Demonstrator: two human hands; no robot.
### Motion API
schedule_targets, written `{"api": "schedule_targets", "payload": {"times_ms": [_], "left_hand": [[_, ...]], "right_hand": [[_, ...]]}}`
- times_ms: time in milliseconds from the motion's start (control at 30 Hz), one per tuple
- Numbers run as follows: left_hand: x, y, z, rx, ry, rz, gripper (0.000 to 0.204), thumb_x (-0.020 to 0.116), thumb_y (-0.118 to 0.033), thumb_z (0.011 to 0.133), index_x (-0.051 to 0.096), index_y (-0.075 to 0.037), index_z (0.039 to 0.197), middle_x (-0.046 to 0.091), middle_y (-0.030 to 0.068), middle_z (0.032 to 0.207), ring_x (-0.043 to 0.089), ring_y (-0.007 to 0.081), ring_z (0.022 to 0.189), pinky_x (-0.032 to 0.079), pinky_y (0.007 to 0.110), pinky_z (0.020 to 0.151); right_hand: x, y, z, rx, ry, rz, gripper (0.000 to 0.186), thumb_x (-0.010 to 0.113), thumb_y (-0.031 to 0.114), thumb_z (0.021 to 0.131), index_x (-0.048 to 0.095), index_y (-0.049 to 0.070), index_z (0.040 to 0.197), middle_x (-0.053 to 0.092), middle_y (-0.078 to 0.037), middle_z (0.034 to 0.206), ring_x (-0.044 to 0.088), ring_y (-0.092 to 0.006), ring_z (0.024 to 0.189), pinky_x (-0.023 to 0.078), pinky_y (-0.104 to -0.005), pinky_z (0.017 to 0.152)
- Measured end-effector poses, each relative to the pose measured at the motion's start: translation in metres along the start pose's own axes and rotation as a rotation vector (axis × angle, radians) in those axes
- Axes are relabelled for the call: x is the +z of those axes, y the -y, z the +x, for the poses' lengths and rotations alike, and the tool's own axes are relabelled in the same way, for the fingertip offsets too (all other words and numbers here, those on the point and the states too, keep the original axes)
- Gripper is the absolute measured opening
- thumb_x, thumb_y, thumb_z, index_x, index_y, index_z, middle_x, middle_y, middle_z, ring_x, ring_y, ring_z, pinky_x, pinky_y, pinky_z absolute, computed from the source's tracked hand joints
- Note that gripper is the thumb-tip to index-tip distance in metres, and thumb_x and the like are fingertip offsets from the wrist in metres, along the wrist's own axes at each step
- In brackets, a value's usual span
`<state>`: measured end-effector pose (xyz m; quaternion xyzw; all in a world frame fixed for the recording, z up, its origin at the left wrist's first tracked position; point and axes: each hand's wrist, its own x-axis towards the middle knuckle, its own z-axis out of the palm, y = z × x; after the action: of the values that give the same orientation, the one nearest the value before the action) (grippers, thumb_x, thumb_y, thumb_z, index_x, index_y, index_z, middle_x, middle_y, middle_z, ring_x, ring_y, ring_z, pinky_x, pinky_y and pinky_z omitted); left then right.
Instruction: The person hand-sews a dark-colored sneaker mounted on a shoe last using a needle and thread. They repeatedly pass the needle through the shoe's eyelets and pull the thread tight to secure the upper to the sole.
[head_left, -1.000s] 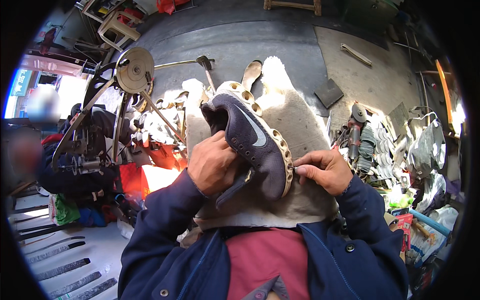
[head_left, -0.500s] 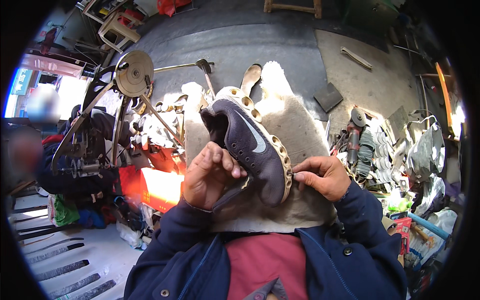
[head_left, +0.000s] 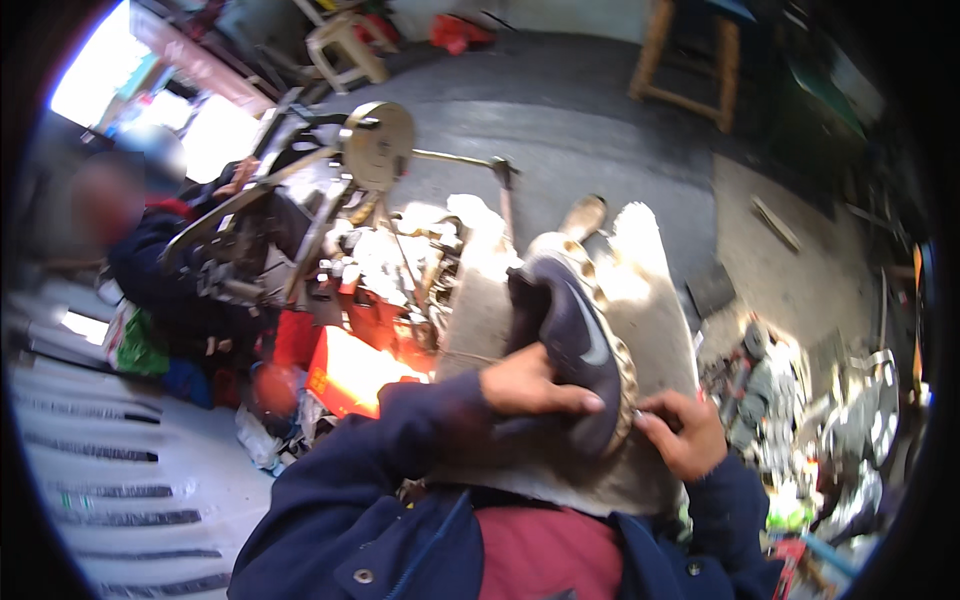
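A dark sneaker (head_left: 566, 335) with a pale curved mark and a cream, holed sole edge lies lengthwise on the grey cloth (head_left: 655, 320) over my lap, its toe nearest me. My left hand (head_left: 530, 384) grips the front of the upper, thumb stretched across it toward the sole; its other fingers are mostly hidden. Beside the sole's right edge, my right hand (head_left: 686, 432) has thumb and forefinger pinched together. Whatever is in that pinch is too small and blurred to name.
A hand-cranked-looking machine with a round wheel (head_left: 378, 146) stands at the left, a person (head_left: 150, 245) behind it. Nearer are a red box (head_left: 345, 372) and dark strips (head_left: 110, 492) on a pale surface. Tools and scraps (head_left: 770, 390) lie right; a wooden stool (head_left: 722, 75) stands far off.
The view has shifted, so the scene sits lower and further right. My left hand has moved from beside the shoe's opening onto its upper. My right hand stays by the sole edge.
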<state>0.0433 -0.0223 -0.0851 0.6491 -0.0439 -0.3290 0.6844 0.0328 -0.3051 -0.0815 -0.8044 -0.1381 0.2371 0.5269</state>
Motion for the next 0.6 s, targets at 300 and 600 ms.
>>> {"api": "schedule_targets", "payload": {"times_ms": [300, 600], "left_hand": [[0.004, 0.015, 0.011, 0.065, 0.173, -0.032, 0.047, 0.079, -0.023, 0.092, 0.061, 0.0, 0.129, 0.071, 0.0066, 0.121, 0.061, 0.0154, 0.112, 0.049, 0.034, 0.101], [0.028, 0.03, 0.018, -0.009, -0.279, -0.15, 0.056, 0.087, -0.013, 0.079, 0.06, -0.003, 0.127, 0.07, 0.0066, 0.115, 0.063, 0.0172, 0.108, 0.052, 0.035, 0.098]], "right_hand": [[0.012, 0.025, 0.002, -0.152, -0.075, -0.504, 0.013, 0.066, 0.016, 0.098, 0.066, 0.004, 0.104, 0.073, -0.017, 0.087, 0.071, -0.0333, 0.078, 0.055, -0.0391, 0.072], [0.008, 0.038, 0.005, -0.133, 0.036, -0.352, 0.01, 0.063, 0.015, 0.098, 0.066, 0.006, 0.102, 0.071, -0.021, 0.091, 0.07, -0.0414, 0.084, 0.054, -0.0449, 0.074]]}}
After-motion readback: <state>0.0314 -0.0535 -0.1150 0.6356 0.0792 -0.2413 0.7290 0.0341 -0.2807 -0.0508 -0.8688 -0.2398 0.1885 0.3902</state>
